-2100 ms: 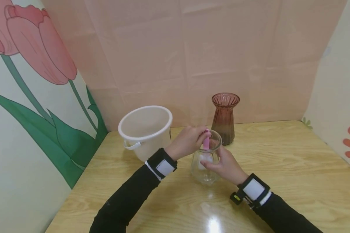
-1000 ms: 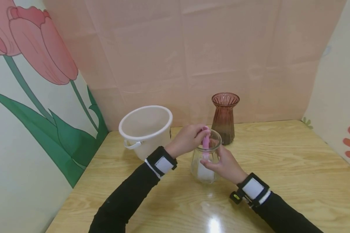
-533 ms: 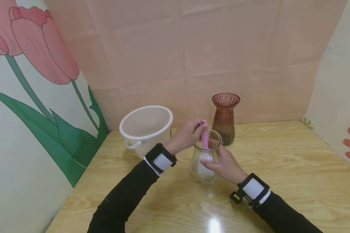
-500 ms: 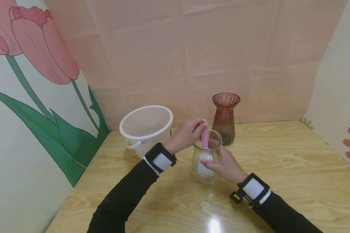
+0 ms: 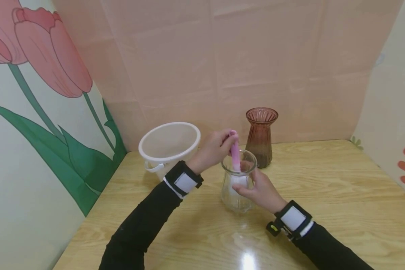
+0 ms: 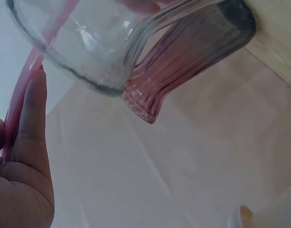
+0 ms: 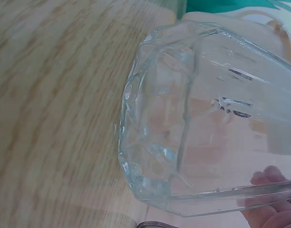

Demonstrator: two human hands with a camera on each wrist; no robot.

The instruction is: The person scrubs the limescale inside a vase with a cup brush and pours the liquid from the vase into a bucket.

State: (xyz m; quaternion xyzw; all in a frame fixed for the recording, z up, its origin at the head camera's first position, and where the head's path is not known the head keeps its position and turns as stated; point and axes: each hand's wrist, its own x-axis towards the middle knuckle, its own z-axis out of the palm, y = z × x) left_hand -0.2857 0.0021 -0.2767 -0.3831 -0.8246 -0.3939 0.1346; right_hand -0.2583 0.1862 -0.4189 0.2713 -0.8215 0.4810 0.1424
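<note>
My left hand (image 5: 212, 150) pinches the pink handle (image 5: 235, 154) of a cup brush from above, thumb and fingers on its upper end. The brush's white head (image 5: 240, 182) is inside a clear glass vase (image 5: 234, 204), high in its body, above the floor of the vase. The vase stands upright on the table while my right hand (image 5: 264, 192) holds its right side, thumb in front. Up close in the right wrist view, the faceted glass base (image 7: 152, 128) shows near the wood. In the left wrist view, the handle (image 6: 25, 90) slants into the glass mouth.
A ribbed reddish-brown vase (image 5: 258, 146) stands just behind the clear one. To the left is a white bucket (image 5: 165, 165) with its handle hanging down, close to my left wrist. A pink sheet (image 5: 263, 56) backs the wooden table (image 5: 324, 195).
The brush head first went down to the vase's floor, then came back up as my left hand rose and shifted slightly left. My right hand and the vase have stayed in place.
</note>
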